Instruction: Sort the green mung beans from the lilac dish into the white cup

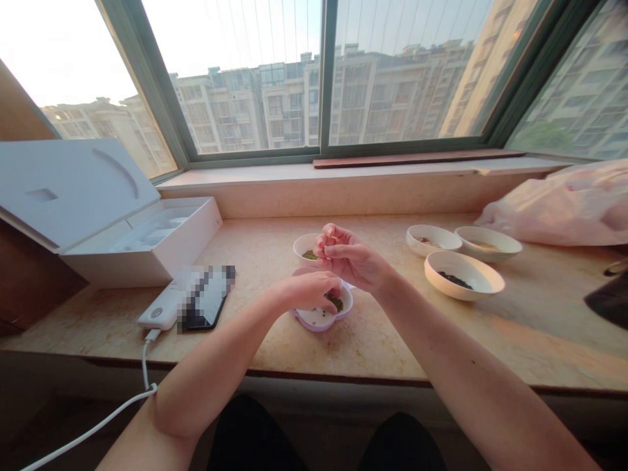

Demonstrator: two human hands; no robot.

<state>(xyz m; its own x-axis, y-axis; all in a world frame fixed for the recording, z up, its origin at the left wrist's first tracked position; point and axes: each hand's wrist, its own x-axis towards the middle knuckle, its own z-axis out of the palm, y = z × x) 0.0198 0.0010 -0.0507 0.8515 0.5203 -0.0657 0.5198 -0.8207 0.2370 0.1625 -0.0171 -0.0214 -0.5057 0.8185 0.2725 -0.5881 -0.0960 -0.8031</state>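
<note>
A pale purple dish (318,326) with a scalloped rim stands near the counter's front, holding small green beans (335,302) that look like mung beans. My left hand (314,291) reaches into it from above, fingers curled down at the beans; what its fingertips grip is hidden. Behind the dish stands a white bowl (300,246) with more green beans in it. Raised over the space between the two is my right hand (350,258), its thumb and fingers drawn together in a pinch. Anything between those fingertips is too small to make out.
To the right sit three white bowls, the nearest (483,288) with dark contents. A plastic bag (564,203) lies behind them. At left are an open white box (181,242), a phone (209,307) and a white power bank (159,307) with a cable running past my left arm.
</note>
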